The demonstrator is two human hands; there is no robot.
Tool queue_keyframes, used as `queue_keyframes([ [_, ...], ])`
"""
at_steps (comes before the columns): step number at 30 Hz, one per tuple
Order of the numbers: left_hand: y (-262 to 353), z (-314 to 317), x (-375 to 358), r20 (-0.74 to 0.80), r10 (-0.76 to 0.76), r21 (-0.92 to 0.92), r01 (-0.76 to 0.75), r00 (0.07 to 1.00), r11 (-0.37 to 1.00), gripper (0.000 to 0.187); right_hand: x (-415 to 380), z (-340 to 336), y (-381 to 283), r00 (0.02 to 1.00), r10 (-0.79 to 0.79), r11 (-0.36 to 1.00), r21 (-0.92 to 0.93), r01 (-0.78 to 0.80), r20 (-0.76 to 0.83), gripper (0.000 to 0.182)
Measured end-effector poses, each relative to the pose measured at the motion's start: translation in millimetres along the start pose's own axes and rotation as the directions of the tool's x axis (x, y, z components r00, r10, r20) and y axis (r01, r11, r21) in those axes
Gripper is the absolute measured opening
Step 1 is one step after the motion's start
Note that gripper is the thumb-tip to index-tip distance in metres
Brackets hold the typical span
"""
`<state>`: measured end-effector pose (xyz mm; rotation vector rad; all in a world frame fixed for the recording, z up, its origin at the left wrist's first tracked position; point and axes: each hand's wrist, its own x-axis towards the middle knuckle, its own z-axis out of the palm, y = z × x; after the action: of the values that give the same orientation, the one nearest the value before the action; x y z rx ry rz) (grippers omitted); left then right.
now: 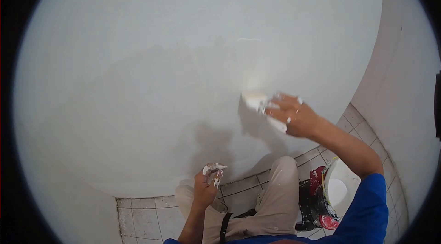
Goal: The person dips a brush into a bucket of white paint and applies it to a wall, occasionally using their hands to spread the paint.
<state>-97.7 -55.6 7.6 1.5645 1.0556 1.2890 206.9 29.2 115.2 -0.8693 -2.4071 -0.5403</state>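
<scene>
Facing a broad, smooth, pale grey wall [115,14], marked by a faintly darker patch [138,76] at middle left. Crouching or sitting over square off-white floor tiles [142,218] in the lower left, probably to meet the wall's lower part comfortably. Holding the bare, white-smeared left hand [212,177] half curled at lower middle, above a beige trouser leg [186,193], perhaps to avoid marking the cloth; impossible to tell whether pinching anything. Pressing a whitish, flat-bladed hand tool [254,100] against the wall just right of centre, gripping with the bare, white-flecked right hand [297,114], seemingly angling for steady contact. Having a dark-sided, white-lined bucket [351,175] at lower right, beside the right leg, likely for short reaching.
</scene>
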Motion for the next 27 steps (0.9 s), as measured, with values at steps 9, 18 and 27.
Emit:
queue_keyframes([
  [9,13,17,10,0.095,0.042,0.019,-0.044,0.995,0.999,0.010,68,-90,45,0.922,-0.131,0.991,-0.062,0.116,-0.365,0.031],
  [18,-1,17,16,0.078,0.063,0.014,-0.064,0.995,0.998,0.010,-16,45,21,0.981,-0.160,0.983,-0.111,0.148,-0.107,0.032],
  [27,-17,15,11,0.070,0.027,-0.032,-0.025,0.997,0.999,0.010,24,-4,42,0.932,-0.066,0.997,0.004,0.073,-0.355,0.035],
])
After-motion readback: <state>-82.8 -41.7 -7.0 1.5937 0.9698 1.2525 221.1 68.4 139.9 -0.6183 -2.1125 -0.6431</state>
